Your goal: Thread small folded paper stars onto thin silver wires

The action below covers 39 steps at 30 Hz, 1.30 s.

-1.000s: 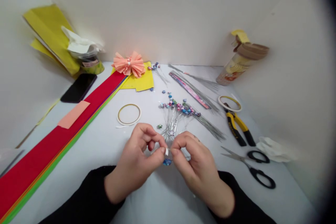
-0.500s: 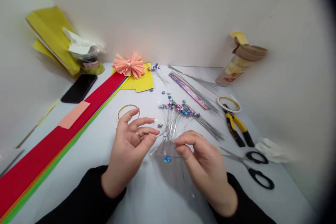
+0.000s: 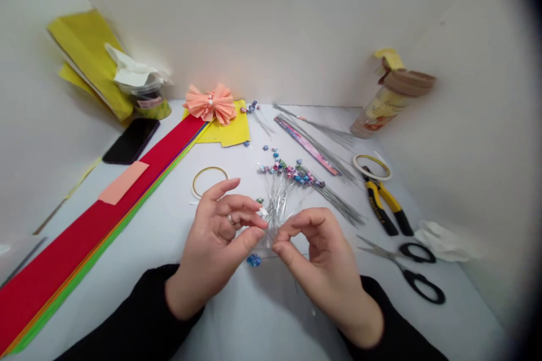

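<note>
My left hand [image 3: 220,248] has its thumb and a bent finger pinched together, the other fingers loosely curled; what lies between the tips is hidden. My right hand [image 3: 326,271] pinches a thin silvery wire close to the left fingertips. Below the fingers shows a shiny blue star bead [image 3: 254,260], with a fine wire running right from it. Just beyond both hands lies a fanned bunch of wire stems [image 3: 277,197], tipped with small coloured star beads [image 3: 292,172]. A tiny white piece [image 3: 263,211] shows by my left fingertips.
At right lie scissors [image 3: 393,257], yellow-black pliers [image 3: 381,203], a tape roll [image 3: 372,167] and a crumpled tissue [image 3: 442,241]. Another tape roll [image 3: 193,183] is left. Red strips [image 3: 88,237], a peach paper flower [image 3: 212,102], a phone [image 3: 131,141] and a cup [image 3: 392,104] surround the work.
My hands have drawn closer together, the left moving right and its thumb closing to the finger. The blue star bead has shifted left. The pale star between the hands is out of sight.
</note>
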Available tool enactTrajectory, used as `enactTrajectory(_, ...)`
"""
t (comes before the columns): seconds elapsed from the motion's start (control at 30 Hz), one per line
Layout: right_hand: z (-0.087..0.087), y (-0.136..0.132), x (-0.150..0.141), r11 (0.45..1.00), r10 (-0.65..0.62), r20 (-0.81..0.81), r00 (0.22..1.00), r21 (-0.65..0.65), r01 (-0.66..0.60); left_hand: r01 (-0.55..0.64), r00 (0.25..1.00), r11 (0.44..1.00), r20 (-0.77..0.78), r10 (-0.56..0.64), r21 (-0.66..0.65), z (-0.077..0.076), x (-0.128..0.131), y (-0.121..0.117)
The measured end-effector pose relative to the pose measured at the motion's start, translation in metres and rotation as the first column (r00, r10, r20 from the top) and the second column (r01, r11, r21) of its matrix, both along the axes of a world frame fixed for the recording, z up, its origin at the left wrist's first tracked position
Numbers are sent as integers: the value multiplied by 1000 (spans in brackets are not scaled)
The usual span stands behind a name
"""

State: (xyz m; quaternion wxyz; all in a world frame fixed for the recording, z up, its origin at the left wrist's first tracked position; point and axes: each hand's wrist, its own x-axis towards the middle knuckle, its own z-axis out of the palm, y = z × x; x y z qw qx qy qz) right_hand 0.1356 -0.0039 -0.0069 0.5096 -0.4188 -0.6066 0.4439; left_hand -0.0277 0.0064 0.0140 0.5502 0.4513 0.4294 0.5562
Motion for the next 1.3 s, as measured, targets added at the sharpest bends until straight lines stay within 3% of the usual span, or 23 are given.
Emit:
enactTrajectory(0.23, -1, -1, -2, 1000, 21, 13, 1000, -23, -21, 30, 999, 998, 20, -29, -48, 4, 1, -1)
enactTrajectory(0.43, -2, -1, -2, 999, 37, 10, 999, -28, -36, 101, 994, 995, 41, -101, -7, 3, -1, -4)
enactTrajectory(0.67, -3, -2, -3, 998, 57, 21, 998, -29, -57, 167, 986, 982, 6, -168, 93, 2, -3, -8)
enactTrajectory(0.83, -5, -2, -3, 999, 43, 67, 997, 2, -44, 157, 975, 943, -198, -101, 293, -3, -3, -7)
enactTrajectory(0.93, -4, -2, -4, 999, 7, 101, 995, 44, -12, 83, 943, 879, -323, 83, 469, -6, -4, -4)
enactTrajectory(1.03, -3, -3, -4, 997, -28, 137, 990, 81, 17, 24, 914, 864, -361, 185, 503, -6, -4, -3)
enactTrajectory(1.13, -2, -4, -3, 983, -85, 217, 973, 179, 46, 27, 924, 894, -353, 149, 448, -2, -4, -4)
enactTrajectory(1.3, -1, -3, -4, 912, -172, 329, 929, 409, 24, 80, 948, 914, -313, 53, 397, -1, -4, -5)
